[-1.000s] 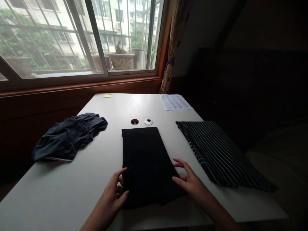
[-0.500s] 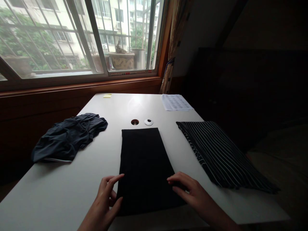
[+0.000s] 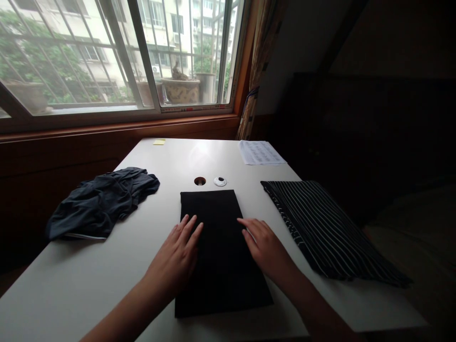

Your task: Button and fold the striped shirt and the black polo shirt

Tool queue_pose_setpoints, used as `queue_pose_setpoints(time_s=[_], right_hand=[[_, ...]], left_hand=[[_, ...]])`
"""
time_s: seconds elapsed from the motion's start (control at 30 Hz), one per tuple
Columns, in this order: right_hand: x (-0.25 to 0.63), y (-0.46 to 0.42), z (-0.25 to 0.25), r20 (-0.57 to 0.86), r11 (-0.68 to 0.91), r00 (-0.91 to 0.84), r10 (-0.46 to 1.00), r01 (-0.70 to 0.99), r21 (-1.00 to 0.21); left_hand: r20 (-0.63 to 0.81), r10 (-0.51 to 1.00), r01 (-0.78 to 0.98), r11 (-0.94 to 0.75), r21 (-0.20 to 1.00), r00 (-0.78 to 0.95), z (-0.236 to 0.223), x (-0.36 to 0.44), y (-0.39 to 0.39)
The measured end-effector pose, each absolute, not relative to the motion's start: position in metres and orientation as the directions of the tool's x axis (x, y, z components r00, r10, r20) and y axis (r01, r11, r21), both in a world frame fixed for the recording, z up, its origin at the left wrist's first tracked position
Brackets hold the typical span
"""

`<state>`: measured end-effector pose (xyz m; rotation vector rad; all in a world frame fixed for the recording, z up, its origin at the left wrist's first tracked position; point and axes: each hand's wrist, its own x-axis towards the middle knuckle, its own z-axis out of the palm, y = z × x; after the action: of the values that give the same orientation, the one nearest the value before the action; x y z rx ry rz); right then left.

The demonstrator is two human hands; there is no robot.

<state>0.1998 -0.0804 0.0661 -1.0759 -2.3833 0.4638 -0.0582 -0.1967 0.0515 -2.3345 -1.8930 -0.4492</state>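
Observation:
A folded black garment [image 3: 219, 247] lies flat in a long rectangle on the white table [image 3: 107, 280], straight in front of me. My left hand [image 3: 178, 256] rests palm down on its left edge, fingers stretched out and together. My right hand [image 3: 265, 247] lies flat on its right edge, fingers extended toward the window. Neither hand holds anything.
A crumpled dark blue-grey garment [image 3: 101, 199] sits at the table's left. A folded black garment with white stripes [image 3: 327, 232] lies at the right, reaching the table's edge. Behind are a cable hole [image 3: 200, 181], its white cap [image 3: 220, 181], a printed sheet [image 3: 260, 152] and a yellow note [image 3: 158, 141].
Both hands have slid forward from the garment's near corners to its middle and now lie flat on it. The near end of the garment lies squarer and smoother than before.

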Motion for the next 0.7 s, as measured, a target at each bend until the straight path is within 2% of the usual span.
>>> queue_pose_setpoints(time_s=[0.13,0.27,0.4,0.57,0.7], right_hand=[[0.149,-0.047,0.045,0.296,0.677,-0.608,0.736,0.661,-0.325],[0.114,-0.016,0.027,0.165,0.677,-0.658,0.735,0.695,-0.243],[0.106,-0.001,0.015,0.036,0.645,-0.656,0.754,0.73,-0.225],[0.121,0.001,0.006,0.028,0.544,-0.555,0.832,0.804,-0.241],[0.133,-0.001,0.002,0.019,0.494,-0.507,0.862,0.83,-0.26]], left_hand=[[0.251,0.946,0.977,-0.214,0.01,0.205,0.035,-0.043,-0.132],[0.216,0.974,0.995,-0.086,0.042,0.075,0.017,-0.05,-0.08],[0.186,0.981,0.993,0.03,0.112,-0.051,0.004,-0.076,-0.055],[0.123,0.983,0.977,0.109,0.182,-0.133,-0.004,-0.103,-0.054],[0.103,0.983,0.976,0.13,0.176,-0.15,-0.005,-0.113,-0.058]])
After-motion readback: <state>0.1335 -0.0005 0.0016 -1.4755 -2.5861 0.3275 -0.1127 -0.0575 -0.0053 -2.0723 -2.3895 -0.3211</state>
